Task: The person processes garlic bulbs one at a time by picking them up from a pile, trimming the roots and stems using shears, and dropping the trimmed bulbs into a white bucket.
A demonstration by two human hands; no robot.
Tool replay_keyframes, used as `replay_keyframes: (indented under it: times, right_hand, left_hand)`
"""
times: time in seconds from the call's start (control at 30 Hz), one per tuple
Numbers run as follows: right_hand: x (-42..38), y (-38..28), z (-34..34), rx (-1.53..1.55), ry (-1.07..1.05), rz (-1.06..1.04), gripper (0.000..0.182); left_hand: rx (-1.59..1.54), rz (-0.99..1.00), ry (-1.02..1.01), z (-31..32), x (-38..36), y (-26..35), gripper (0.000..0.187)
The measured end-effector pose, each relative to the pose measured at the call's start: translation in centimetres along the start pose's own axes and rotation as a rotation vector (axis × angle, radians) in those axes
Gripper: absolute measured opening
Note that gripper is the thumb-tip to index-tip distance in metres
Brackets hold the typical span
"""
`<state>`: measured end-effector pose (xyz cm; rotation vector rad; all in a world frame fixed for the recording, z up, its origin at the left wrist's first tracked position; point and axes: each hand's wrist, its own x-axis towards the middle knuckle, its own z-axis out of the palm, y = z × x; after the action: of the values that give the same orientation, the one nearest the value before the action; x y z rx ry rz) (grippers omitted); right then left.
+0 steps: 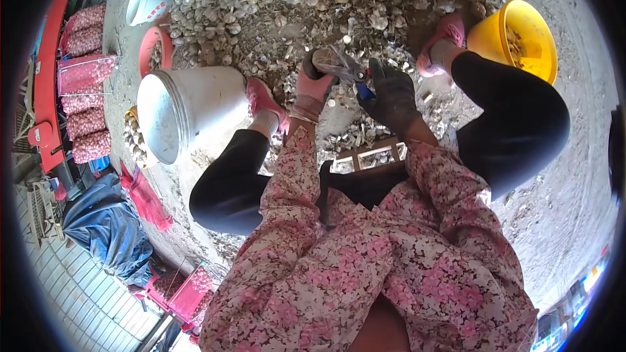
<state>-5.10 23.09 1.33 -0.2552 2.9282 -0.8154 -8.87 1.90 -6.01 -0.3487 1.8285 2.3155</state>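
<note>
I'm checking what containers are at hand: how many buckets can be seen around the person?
3. A large white bucket lies tipped by the left foot, a smaller white bucket sits at top left, and a yellow bucket is by the right knee. Others may be hidden.

Sunlit dirt ground (574, 176), red mesh sacks (85, 72) stacked left, blue tarp (104, 228) beside them.

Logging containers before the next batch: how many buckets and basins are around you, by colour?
White bucket: 2, the large one lying on its side by the left foot, and a smaller one farther off.
Yellow bucket: 1, by the right foot.
Pink basin: 1, between the two white ones.
Total: 4
</note>
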Motion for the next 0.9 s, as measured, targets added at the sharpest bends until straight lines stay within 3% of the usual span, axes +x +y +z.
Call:
replay_keyframes:
  times: [0.07, 0.1, 0.17, 0.3, 0.33, 0.47, 0.63, 0.73, 0.8, 0.83, 0.9]
  right_hand:
    - [-0.8, -0.1, -0.5, -0.039, -0.062, -0.011, 0.064]
    - [-1.3, -0.1, -0.6, -0.040, -0.059, -0.011, 0.064]
    - [-2.0, -0.2, -0.9, -0.011, -0.175, -0.054, 0.064]
    - [-3.4, 0.0, -0.2, 0.060, -0.238, -0.093, 0.059]
    - [-3.9, 0.1, 0.3, 0.045, -0.182, -0.119, 0.050]
    - [-4.4, 0.9, 1.9, 0.128, -0.248, -0.158, 0.036]
    - [-4.0, 1.6, 3.3, 0.142, -0.359, -0.113, 0.024]
    - [-2.2, 2.6, 4.0, 0.040, -0.468, -0.022, 0.018]
    - [-2.7, 3.8, 6.0, 0.078, -0.414, 0.031, 0.019]
    - [-2.6, 3.9, 6.2, 0.110, -0.363, 0.074, 0.019]
    - [-3.1, 4.0, 6.5, 0.151, -0.331, 0.065, 0.028]
  left_hand:
    - [0.291, 0.073, 0.000, -0.4, -1.4, 1.3, 0.060]
    - [0.291, 0.076, -0.002, -0.7, -2.2, 1.9, 0.060]
    - [0.805, 0.210, 0.018, -0.3, -4.0, 4.0, 0.064]
    - [0.829, 0.135, -0.113, 1.0, -6.8, 6.7, 0.064]
    - [0.847, 0.147, -0.142, 0.7, -6.8, 6.5, 0.062]
    - [1.040, 0.119, -0.100, 1.7, -8.2, 7.3, 0.061]
    - [1.025, -0.019, -0.084, 0.6, -7.7, 6.1, 0.061]
    - [0.767, -0.051, -0.196, 0.7, -7.6, 6.2, 0.062]
    - [0.717, 0.174, -0.255, 0.9, -7.3, 5.0, 0.057]
    - [0.720, 0.187, -0.256, 1.0, -7.2, 5.0, 0.057]
    - [-0.154, -0.023, -0.216, 0.9, -7.4, 5.0, 0.046]
